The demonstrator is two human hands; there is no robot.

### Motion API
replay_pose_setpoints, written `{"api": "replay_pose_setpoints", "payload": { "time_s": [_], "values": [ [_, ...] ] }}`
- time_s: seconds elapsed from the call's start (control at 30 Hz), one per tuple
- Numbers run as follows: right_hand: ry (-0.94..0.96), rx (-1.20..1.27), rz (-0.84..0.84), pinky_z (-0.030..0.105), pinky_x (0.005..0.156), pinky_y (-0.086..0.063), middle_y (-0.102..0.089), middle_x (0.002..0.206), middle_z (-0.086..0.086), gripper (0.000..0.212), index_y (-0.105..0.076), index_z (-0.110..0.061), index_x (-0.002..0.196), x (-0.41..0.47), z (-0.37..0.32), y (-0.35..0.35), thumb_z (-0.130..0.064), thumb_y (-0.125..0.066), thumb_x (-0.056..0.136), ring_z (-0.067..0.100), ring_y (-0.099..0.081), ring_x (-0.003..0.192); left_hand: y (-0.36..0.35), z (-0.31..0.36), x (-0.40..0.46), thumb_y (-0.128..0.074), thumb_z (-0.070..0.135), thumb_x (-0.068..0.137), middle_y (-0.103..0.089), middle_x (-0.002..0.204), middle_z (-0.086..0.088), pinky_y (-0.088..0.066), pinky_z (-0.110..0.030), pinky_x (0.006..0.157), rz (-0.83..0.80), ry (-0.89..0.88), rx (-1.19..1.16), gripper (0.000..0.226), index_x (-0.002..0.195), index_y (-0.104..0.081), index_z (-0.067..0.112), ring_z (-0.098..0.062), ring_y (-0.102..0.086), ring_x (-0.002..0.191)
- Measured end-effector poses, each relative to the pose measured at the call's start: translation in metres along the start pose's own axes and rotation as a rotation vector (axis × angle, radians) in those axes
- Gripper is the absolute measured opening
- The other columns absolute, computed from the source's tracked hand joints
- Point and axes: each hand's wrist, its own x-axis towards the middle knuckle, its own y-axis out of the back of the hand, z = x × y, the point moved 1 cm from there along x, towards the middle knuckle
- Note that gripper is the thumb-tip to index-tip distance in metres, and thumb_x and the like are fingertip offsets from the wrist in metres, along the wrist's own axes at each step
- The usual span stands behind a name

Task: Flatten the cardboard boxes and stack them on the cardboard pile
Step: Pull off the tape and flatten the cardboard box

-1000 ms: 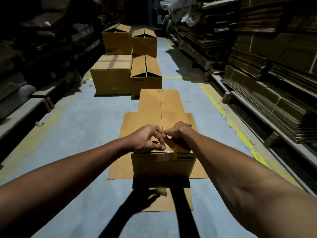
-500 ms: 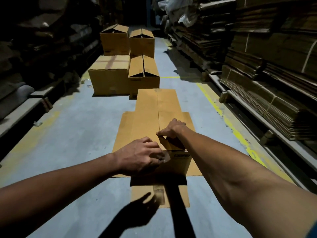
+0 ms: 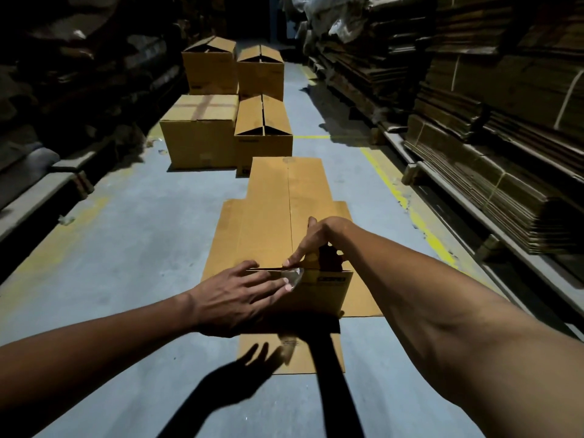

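Counts: boxes, flat sheets, hands

5 upright cardboard boxes: one near, four farther down the aisle. 1 flattened cardboard pile on floor. 2 hands: left hand, right hand.
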Motion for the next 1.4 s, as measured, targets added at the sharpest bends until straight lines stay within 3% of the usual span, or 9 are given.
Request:
{"api": "replay_pose_setpoints", "payload": {
  "time_s": [0.1,0.4,0.53,0.67,0.87,1.0,1.13,1.27,1.4],
  "values": [
    [0.011,-0.104,-0.02,0.055,0.104,-0.051,-0.036,0.157,0.016,0.148,0.005,-0.029,0.161,-0.004,0.003,-0.003,-0.061,-0.096,0.058,0.04,-0.05,0.131,-0.002,0.007,-0.001,-0.037,0.039,0.106,-0.025,0.169,-0.018,-0.033,-0.057,0.119,-0.013,0.033,-0.004,0.075,0.166,-0.005,0.005,-0.037,-0.043,0.143],
    [0.047,-0.297,0.054,0.056,0.117,-0.039,0.016,0.171,0.018,0.15,0.027,-0.034,0.159,-0.011,-0.001,-0.011,-0.063,-0.089,0.068,0.042,-0.014,0.157,-0.012,0.027,-0.015,-0.031,0.059,0.106,-0.003,0.173,-0.018,-0.026,-0.056,0.124,-0.051,0.057,-0.067,0.084,0.166,0.002,0.009,-0.038,-0.04,0.148],
    [0.052,-0.236,-0.001,0.058,0.11,-0.046,-0.012,0.17,0.016,0.16,0.027,-0.037,0.158,-0.009,0.001,-0.006,-0.066,-0.093,0.057,0.044,-0.037,0.145,-0.015,0.028,-0.018,-0.027,0.06,0.107,-0.014,0.173,-0.014,-0.031,-0.053,0.12,0.008,0.229,-0.137,0.08,0.167,-0.004,0.012,-0.033,-0.04,0.147],
    [0.065,-0.158,-0.064,0.059,0.108,-0.046,-0.015,0.171,0.014,0.167,0.025,-0.039,0.158,-0.016,0.006,-0.002,-0.069,-0.096,0.047,0.042,-0.038,0.145,-0.009,0.011,-0.001,-0.025,0.061,0.108,-0.035,0.165,-0.007,-0.036,-0.045,0.113,0.075,0.514,-0.217,0.073,0.165,-0.021,0.016,-0.027,-0.044,0.139],
    [0.099,0.107,0.009,0.055,0.072,-0.053,-0.015,0.169,0.02,0.138,0.012,-0.033,0.161,-0.018,0.01,0.003,-0.064,-0.087,0.07,0.049,-0.041,0.142,-0.006,-0.006,0.039,-0.016,0.055,0.109,-0.053,0.145,0.008,-0.041,-0.037,0.102,0.09,0.615,-0.283,0.058,0.151,-0.046,0.029,-0.015,-0.046,0.13],
    [0.079,0.199,0.205,0.054,0.106,-0.045,-0.018,0.169,0.022,0.115,0.008,-0.02,0.162,-0.005,0.009,0.003,-0.061,-0.071,0.09,0.046,-0.034,0.147,-0.01,-0.022,0.066,-0.035,0.049,0.109,-0.056,0.138,0.006,-0.043,-0.04,0.103,0.098,0.8,-0.517,0.041,0.137,-0.061,0.033,-0.016,-0.045,0.129],
    [0.009,0.181,0.316,0.06,0.11,-0.044,-0.01,0.167,0.02,0.111,-0.003,-0.03,0.16,0.014,-0.003,-0.01,-0.069,-0.072,0.083,0.05,-0.034,0.145,-0.017,-0.044,0.09,-0.049,0.053,0.104,-0.043,0.15,-0.006,-0.036,-0.054,0.111,-0.089,0.944,-0.709,0.046,0.145,-0.054,0.032,-0.028,-0.034,0.141],
    [-0.05,0.2,0.351,0.067,0.116,-0.033,0.011,0.17,0.02,0.121,0.006,-0.034,0.161,0.032,-0.01,-0.011,-0.07,-0.075,0.078,0.055,-0.02,0.15,-0.028,-0.071,0.116,-0.053,0.06,0.098,-0.029,0.158,-0.012,-0.031,-0.058,0.111,-0.256,1.122,-0.793,0.056,0.146,-0.045,0.033,-0.039,-0.024,0.144],
    [-0.101,0.23,0.393,0.071,0.115,-0.031,0.016,0.17,0.019,0.136,0.013,-0.035,0.161,0.047,-0.005,-0.011,-0.08,-0.075,0.068,0.058,-0.016,0.149,-0.053,-0.097,0.122,-0.061,0.069,0.091,-0.011,0.167,-0.02,-0.032,-0.062,0.116,-0.309,1.425,-0.902,0.092,0.16,-0.02,0.025,-0.049,-0.019,0.15]
  ]
}}
